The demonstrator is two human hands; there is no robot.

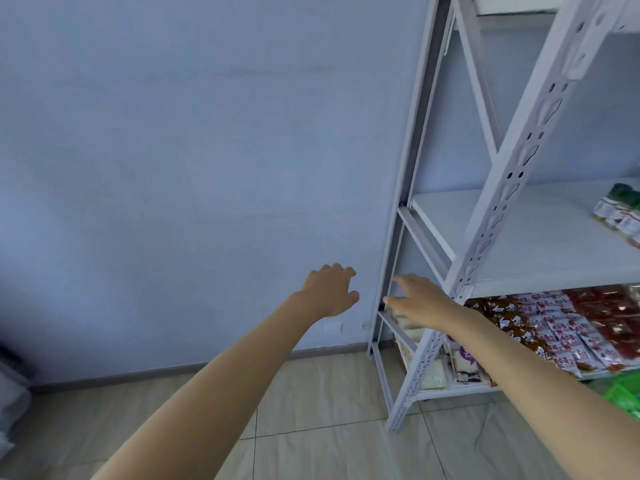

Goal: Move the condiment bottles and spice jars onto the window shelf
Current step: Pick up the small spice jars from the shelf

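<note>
Wall: plain pale blue wall (173,150) fills the left and middle, meeting a tiled floor (329,410) at a baseboard.
Rack: white metal rack (502,161) on the right, its top and right side cut off by the frame edge.
Jars: small green-capped spice jars (620,216) stand on the middle shelf at the far right edge, only partly in view; labels too blurred to read.
Lower shelf: red and brown snack packets (561,327) lie below, partly hidden by the right forearm.
Left hand (329,291): raised before the wall, fingers loosely curled, holding nothing.
Right hand (420,299): fingers spread and empty, over the rack's end frame; contact cannot be told.
Left edge: dark blurred shapes, unidentifiable.
</note>
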